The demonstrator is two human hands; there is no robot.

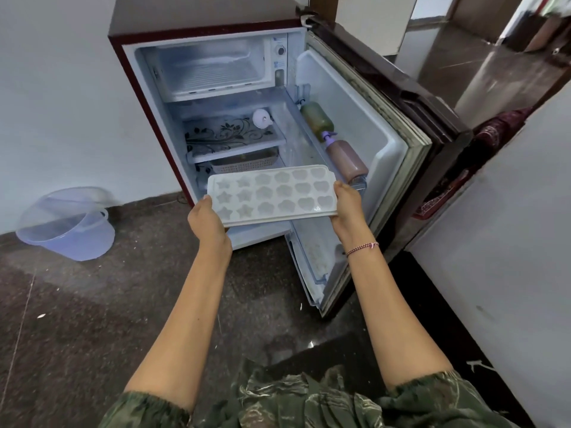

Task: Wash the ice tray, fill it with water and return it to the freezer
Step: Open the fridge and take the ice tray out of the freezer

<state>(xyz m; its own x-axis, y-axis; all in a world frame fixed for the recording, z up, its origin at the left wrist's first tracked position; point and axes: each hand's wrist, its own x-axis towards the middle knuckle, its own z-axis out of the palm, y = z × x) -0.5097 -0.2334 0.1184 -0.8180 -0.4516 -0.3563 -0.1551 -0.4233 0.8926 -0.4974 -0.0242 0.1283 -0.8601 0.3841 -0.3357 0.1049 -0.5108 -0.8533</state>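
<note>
— Tray [272, 194]?
— Mid-frame, gripped at its ends by left hand [207, 216] and right hand [347, 205], before the open fridge [200, 13].
— Next?
— Probably up to freezer [213, 69], upper centre: keep level, slide flat.

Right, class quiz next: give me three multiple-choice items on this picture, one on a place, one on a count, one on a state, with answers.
1. Where is the ice tray? A) in the bucket B) held before the fridge C) on the floor
2. How many bottles lie in the fridge door? A) two B) four C) none
3. The fridge door is: A) shut B) open C) removed
Answers: 1 B, left hand and right hand grip its ends; 2 A, one green, one brown; 3 B, its shelves face out.
</note>
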